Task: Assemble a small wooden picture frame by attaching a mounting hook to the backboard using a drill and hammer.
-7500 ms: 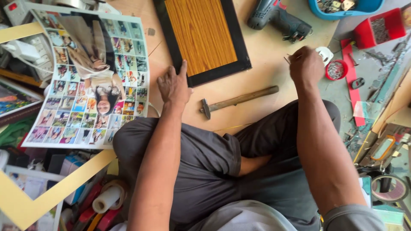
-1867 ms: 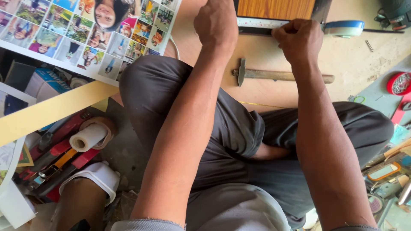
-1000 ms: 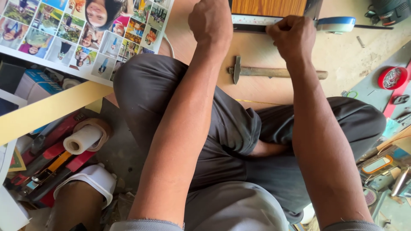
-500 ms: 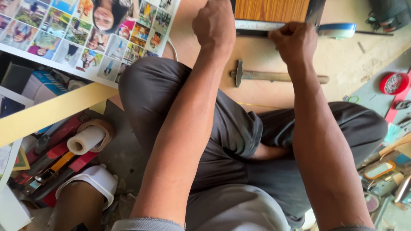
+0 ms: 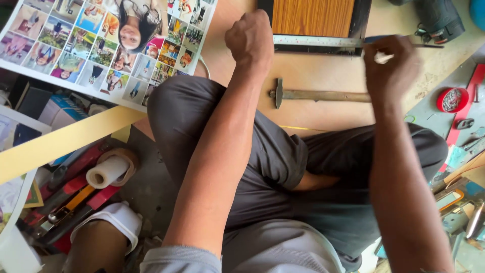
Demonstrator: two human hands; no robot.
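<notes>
A black picture frame with a wood-grain panel (image 5: 361,20) lies on the board ahead of my crossed legs. A metal measuring strip (image 5: 316,41) runs along its near edge. My left hand (image 5: 250,38) is a closed fist at the frame's near left corner, just left of the strip's end. I cannot tell if it pins the strip. My right hand (image 5: 391,63) is closed at the strip's right end, over the blue tape measure case, of which only a sliver shows. A hammer (image 5: 323,95) lies between the frame and my knees.
A photo collage poster (image 5: 101,35) lies at the left. A dark power drill (image 5: 439,20) sits at the top right. A red lid with screws (image 5: 452,99) is at the right. A tape roll (image 5: 108,172), a yellow strip (image 5: 60,144) and hand tools crowd the lower left.
My right hand has slid to the right along the strip and now covers the blue case. My left fist has stayed at the frame's corner.
</notes>
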